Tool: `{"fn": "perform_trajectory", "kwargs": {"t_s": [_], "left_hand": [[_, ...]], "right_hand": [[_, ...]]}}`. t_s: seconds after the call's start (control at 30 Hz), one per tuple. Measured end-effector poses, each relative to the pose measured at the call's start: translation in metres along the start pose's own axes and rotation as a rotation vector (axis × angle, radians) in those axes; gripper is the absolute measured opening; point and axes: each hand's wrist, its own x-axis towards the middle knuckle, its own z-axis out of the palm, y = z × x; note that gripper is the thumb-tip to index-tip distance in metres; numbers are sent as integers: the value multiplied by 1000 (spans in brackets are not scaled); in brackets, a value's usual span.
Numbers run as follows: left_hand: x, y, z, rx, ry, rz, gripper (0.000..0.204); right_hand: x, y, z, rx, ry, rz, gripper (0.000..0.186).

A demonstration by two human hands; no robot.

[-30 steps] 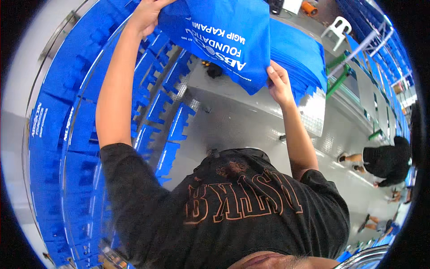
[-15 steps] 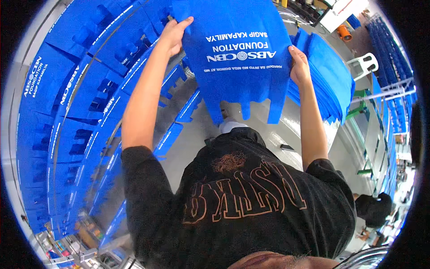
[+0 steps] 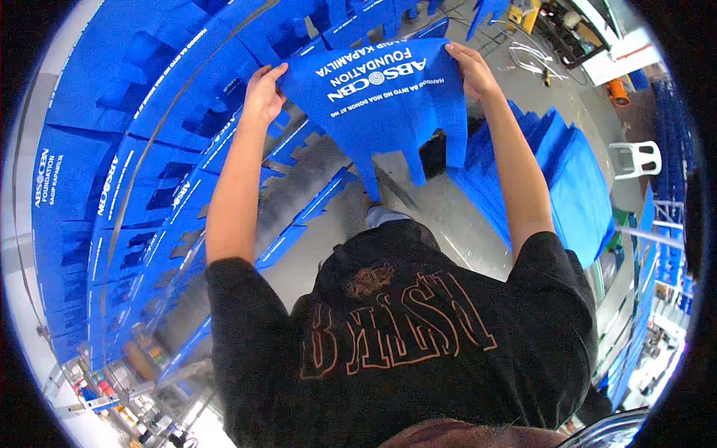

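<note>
A blue fabric bag panel with white print hangs stretched out between my hands, its cut strips dangling toward the floor. My left hand pinches its upper left corner, fingers closed. At the upper right corner my right hand grips the edge, thumb and fingers together. Close by on the left, rows of similar blue printed panels hang one above another. A thick stack of blue fabric pieces lies to the right, below my right forearm.
A white plastic chair stands at the far right. An orange cylindrical object and a yellow piece of equipment are at the back. More blue fabric hangs along the right side. Grey floor shows around my feet.
Both hands have shifted with the panel toward the hanging rows; the panel now slants and is partly folded. The fabric stack and chair appear lower and further right as the view has turned left.
</note>
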Motion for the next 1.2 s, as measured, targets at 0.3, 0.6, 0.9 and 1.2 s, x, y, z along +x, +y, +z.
{"fn": "perform_trajectory", "kwargs": {"t_s": [0.3,0.6,0.9,1.2], "left_hand": [[18,-47,4,130,292,-134,68],[91,-82,-40,206,399,-204,14],[-29,-168,45,457,134,314,24],[-19,-214,19,493,454,106,36]], "right_hand": [[73,15,-17,-169,66,135,41],[190,57,-39,-238,-99,203,48],[217,97,-69,-416,234,-179,41],[123,148,-68,-1079,541,-523,52]]}}
